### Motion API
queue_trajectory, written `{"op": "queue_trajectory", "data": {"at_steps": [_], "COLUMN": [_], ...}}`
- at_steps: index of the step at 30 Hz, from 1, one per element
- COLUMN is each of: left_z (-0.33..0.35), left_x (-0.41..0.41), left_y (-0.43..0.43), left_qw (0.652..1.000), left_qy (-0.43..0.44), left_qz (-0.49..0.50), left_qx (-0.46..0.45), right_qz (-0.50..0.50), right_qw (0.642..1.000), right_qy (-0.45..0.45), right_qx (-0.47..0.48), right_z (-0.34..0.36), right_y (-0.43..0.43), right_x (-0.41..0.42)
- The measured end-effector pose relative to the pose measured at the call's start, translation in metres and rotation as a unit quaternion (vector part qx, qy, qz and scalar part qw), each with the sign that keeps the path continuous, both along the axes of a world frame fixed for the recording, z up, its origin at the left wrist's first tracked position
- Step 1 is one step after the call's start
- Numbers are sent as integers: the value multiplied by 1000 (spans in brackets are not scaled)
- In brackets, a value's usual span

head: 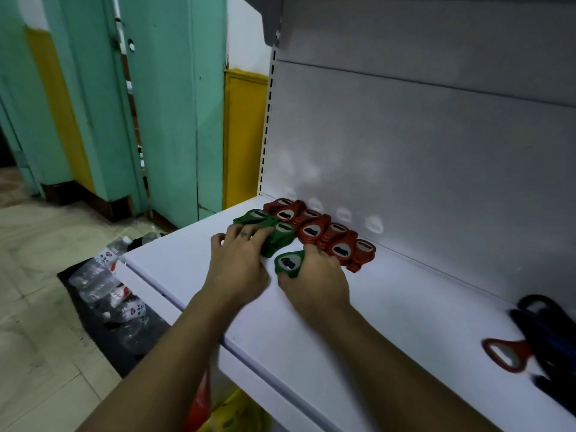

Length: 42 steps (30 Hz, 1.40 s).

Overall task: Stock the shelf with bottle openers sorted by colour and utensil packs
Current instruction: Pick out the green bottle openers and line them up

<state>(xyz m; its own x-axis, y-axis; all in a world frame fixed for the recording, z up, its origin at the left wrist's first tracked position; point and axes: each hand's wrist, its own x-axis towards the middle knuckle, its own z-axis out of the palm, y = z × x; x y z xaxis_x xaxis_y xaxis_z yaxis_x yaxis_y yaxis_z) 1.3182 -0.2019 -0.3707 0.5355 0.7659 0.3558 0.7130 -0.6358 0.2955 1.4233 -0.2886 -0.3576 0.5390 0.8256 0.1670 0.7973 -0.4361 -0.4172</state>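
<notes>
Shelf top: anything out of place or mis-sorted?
Yes. One red bottle opener lies at the right edge next to the dark blue openers, far from the red row by the back panel. Colours mixed there.

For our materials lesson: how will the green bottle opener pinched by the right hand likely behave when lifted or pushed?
The green bottle opener looks moulded and flat, so probably stiff and unlikely to roll. On the smooth white shelf it would likely slide.
</notes>
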Motion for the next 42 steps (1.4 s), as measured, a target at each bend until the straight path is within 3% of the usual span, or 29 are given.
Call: {"op": "queue_trajectory", "data": {"at_steps": [16,22,38,42], "left_z": [-5,-1,17,21], "left_x": [2,1,23,26], "left_y": [5,1,8,12], "left_qw": [998,995,992,994], "left_qy": [-61,-94,-72,-39], "left_qz": [-16,-9,79,89], "left_qx": [-26,-14,67,51], "right_qz": [39,48,63,66], "right_qw": [997,998,996,995], "right_qy": [-64,-32,-5,-6], "right_qx": [3,35,70,69], "right_z": [-9,-11,-19,-19], "right_y": [21,13,0,-1], "right_x": [4,5,12,13]}}
